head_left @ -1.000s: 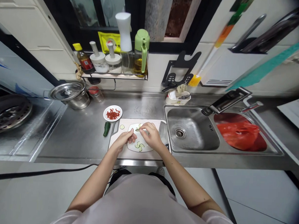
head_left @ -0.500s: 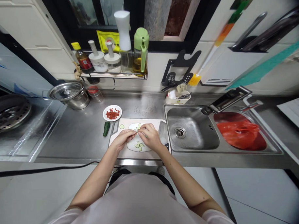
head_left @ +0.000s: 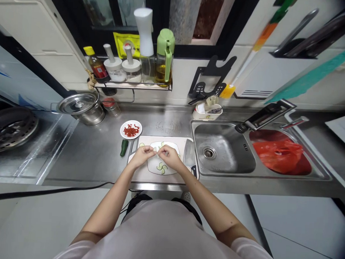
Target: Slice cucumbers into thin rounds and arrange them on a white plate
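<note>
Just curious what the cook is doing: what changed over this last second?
Both hands drew together over the plate: the left hand and right hand now meet fingertip to fingertip, seemingly pinching a small pale piece. Cucumber end, red-bits dish and knife stayed put.

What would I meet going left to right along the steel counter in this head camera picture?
Stove burner grate → lidded steel pot → dark green cucumber piece → left hand → right hand → cleaver blade → sink drain → red plastic bag.

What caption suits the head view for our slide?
Left hand and right hand pinch a pale piece over the plate.
</note>
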{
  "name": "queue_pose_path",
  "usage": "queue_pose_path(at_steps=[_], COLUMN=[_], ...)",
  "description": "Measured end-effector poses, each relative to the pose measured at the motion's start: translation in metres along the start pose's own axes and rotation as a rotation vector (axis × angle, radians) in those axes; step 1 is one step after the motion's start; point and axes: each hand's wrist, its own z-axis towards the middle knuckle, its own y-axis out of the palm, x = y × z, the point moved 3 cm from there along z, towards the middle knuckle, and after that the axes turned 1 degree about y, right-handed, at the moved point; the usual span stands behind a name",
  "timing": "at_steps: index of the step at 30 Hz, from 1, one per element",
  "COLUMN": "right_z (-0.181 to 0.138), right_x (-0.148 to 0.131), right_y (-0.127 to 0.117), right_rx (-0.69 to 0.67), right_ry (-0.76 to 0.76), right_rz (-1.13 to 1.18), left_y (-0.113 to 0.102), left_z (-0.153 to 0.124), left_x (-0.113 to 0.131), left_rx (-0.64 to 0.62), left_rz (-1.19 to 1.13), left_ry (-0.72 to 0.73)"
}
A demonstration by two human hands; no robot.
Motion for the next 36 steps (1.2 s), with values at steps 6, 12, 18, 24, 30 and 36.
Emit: queue_pose_path(at_steps=[6, 12, 18, 24, 30, 36], right_z=[0.012, 0.016, 0.022, 0.029, 0.031, 0.031], right_x=[0.019, 0.032, 0.05, 0.063, 0.064, 0.057], right_y=[0.016, 0.024, 0.041, 0.053, 0.054, 0.053], right_rx=[-0.089, -0.161, -0.237, -0.273, -0.298, -0.267], right_ry=[0.302, 0.486, 0.614, 0.632, 0.617, 0.55], right_rz=[0.235, 0.287, 0.21, 0.011, -0.13, -0.336], left_y=[-0.005, -0.01, -0.017, -0.019, -0.016, -0.015], left_z=[0.008, 0.017, 0.023, 0.026, 0.027, 0.029], left_x=[-0.017, -0.039, -0.063, -0.065, -0.059, -0.054], left_rx=[-0.012, -0.021, 0.014, 0.06, 0.038, 0.031], left_rz=[0.088, 0.168, 0.376, 0.684, 0.823, 0.864], left_ry=[0.01, 0.023, -0.048, -0.054, -0.063, -0.054])
